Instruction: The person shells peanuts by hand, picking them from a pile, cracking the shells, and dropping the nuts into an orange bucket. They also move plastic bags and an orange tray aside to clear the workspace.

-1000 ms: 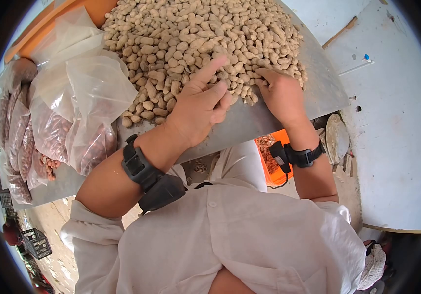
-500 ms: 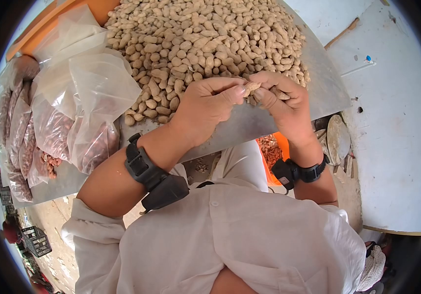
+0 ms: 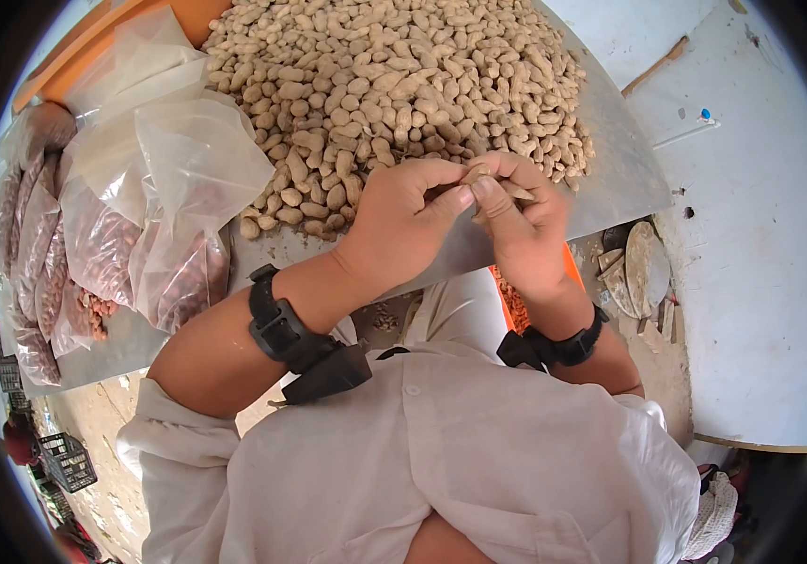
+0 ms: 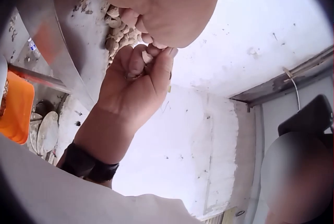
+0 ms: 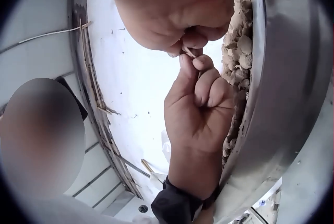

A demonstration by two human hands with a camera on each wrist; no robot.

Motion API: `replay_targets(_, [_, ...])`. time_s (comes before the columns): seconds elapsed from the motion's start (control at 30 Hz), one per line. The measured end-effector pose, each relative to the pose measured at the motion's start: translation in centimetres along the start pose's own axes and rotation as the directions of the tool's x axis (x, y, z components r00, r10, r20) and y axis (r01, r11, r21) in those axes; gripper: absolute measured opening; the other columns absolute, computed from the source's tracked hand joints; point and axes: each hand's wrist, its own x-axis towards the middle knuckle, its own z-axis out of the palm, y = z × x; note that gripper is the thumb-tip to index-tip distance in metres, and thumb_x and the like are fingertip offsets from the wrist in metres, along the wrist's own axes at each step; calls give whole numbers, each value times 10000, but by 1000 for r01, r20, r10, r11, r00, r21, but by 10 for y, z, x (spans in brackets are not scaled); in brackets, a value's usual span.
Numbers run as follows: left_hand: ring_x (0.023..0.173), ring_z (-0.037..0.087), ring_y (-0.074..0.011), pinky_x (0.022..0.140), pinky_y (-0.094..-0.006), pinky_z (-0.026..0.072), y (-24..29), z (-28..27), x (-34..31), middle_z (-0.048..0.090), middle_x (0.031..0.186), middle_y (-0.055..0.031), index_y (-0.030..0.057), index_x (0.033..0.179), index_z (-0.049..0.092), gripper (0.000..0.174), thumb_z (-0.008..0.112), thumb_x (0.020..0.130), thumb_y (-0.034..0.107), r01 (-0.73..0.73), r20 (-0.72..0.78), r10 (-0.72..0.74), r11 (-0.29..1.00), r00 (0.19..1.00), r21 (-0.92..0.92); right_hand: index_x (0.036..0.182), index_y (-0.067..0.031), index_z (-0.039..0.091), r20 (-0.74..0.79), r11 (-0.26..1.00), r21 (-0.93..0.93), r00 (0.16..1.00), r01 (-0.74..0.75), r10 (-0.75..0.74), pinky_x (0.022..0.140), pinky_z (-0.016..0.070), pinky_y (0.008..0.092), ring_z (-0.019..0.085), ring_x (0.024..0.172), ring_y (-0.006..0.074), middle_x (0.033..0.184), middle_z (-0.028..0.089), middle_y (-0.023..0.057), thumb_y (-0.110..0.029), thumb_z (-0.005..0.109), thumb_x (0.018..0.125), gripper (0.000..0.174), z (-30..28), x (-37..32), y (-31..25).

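Note:
In the head view both hands meet over the near edge of the peanut pile [image 3: 403,75]. Between their fingertips is a peanut in its shell [image 3: 478,173]. My left hand [image 3: 399,221] pinches it from the left with thumb and forefinger. From the other side my right hand [image 3: 527,226] grips it, thumb pressed on the shell. Another pale shell piece [image 3: 516,190] pokes out among the right hand's curled fingers. In the left wrist view a pale bit of shell [image 4: 147,57] shows at the right fingertips. The fingers partly hide the peanut.
The pile lies on a metal table [image 3: 624,179]. To the left are clear plastic bags [image 3: 187,169] of reddish shelled peanuts, with loose kernels [image 3: 98,315] beside them. An orange container [image 3: 574,266] with reddish contents stands below the table edge. An orange tub [image 3: 74,47] is at the upper left.
The right hand has come away from the pile, bringing peanuts. The left hand, earlier apart with fingers spread, has joined it and now pinches the same peanut.

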Motion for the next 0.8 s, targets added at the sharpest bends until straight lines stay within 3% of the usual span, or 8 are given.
replay_targets(0.17, [622,540,-125,566,-252,427,13,-1,-2,602,710,-88,-27,902,622,152,594,800,83,4,-48,-3,999,999,34,945,11,566,-54,994,-80,995,81,-86,631,419,182,504,716,45,824,591,15,-42,539,871,95,8,-2,7])
replay_targets(0.3, [689,524,-65,608,-219,434,12,-6,-1,623,775,-16,-33,960,615,162,562,845,68,-10,-19,12,995,1000,102,951,11,568,-113,994,8,988,109,-108,600,422,183,506,687,49,815,593,20,-49,551,869,102,16,0,8])
replay_targets(0.37, [669,506,-52,579,-209,412,9,-6,1,611,757,-10,-31,957,619,164,561,845,75,-38,-51,40,998,998,44,954,6,570,-170,990,106,983,88,-69,568,416,184,498,652,48,803,591,26,-53,558,867,106,21,0,9])
replay_targets(0.4, [659,497,-46,564,-203,401,9,-5,1,605,748,-6,-30,955,621,166,560,846,78,-51,-66,52,999,996,13,958,4,570,-167,978,186,984,93,-62,549,407,185,489,633,48,793,586,27,-54,557,869,107,23,-1,12])
replay_targets(0.5, [574,469,-78,515,-215,378,17,-6,2,561,666,-16,-40,855,624,150,560,839,94,129,-53,-146,960,988,-247,970,-2,568,-165,910,399,985,109,-45,506,379,190,463,584,50,765,571,30,-54,546,876,109,28,3,19])
replay_targets(0.57, [561,418,-52,489,-197,338,13,-9,1,525,643,11,-34,844,617,162,548,857,111,224,24,-238,871,971,-438,976,-3,563,-172,852,509,985,118,-34,496,360,193,444,561,55,748,560,32,-52,529,885,108,31,5,20])
replay_targets(0.7, [533,342,-22,453,-176,273,3,-8,2,489,641,22,-11,827,596,183,531,884,150,289,100,-294,715,950,-637,985,2,559,-120,823,559,992,100,-39,509,355,194,444,563,65,741,556,35,-50,504,898,115,30,5,18])
replay_targets(0.8, [517,350,-28,448,-180,281,6,-7,4,508,683,11,0,830,586,182,529,891,162,318,131,-328,617,935,-720,996,4,560,-109,826,558,994,86,-30,519,360,194,452,575,69,751,565,40,-51,501,900,125,28,4,19])
